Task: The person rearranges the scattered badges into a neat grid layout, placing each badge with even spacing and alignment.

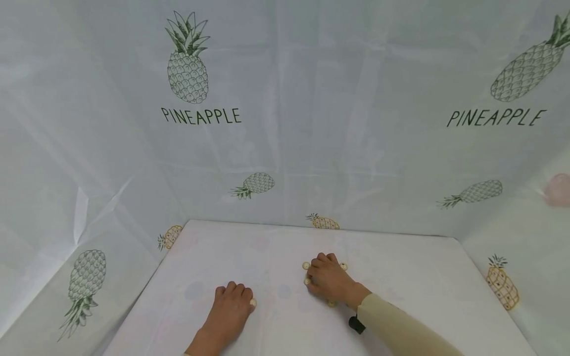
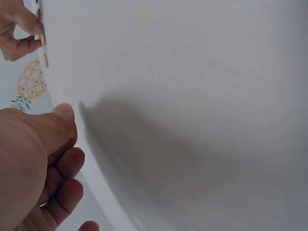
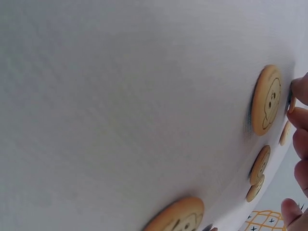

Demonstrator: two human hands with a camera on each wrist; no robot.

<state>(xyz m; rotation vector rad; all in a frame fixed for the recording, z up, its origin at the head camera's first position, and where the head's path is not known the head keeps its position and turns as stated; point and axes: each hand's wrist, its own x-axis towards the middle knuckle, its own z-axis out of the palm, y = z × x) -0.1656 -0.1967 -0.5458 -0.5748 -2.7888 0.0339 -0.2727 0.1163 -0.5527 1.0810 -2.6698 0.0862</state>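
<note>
My left hand (image 1: 229,309) is low over the white tabletop, left of centre, with a pale round wooden button (image 1: 253,302) pinched at the thumb side. In the left wrist view only a sliver of that button shows between thumb and curled fingers. Farther right, my right hand (image 1: 331,279) reaches down among several such buttons. Its thumb and forefinger pinch one thin wooden button (image 3: 291,103) by the edge, close to the surface. Beside it lies a larger-looking button (image 3: 266,100) with a drawn animal face and small holes.
Around the right hand are more buttons: one at upper left (image 1: 306,265), one at upper right (image 1: 344,266), one below (image 1: 331,303). A black device (image 1: 356,324) sits at the right wrist. Pineapple-printed sheeting (image 1: 329,148) hangs behind the tabletop (image 1: 213,247).
</note>
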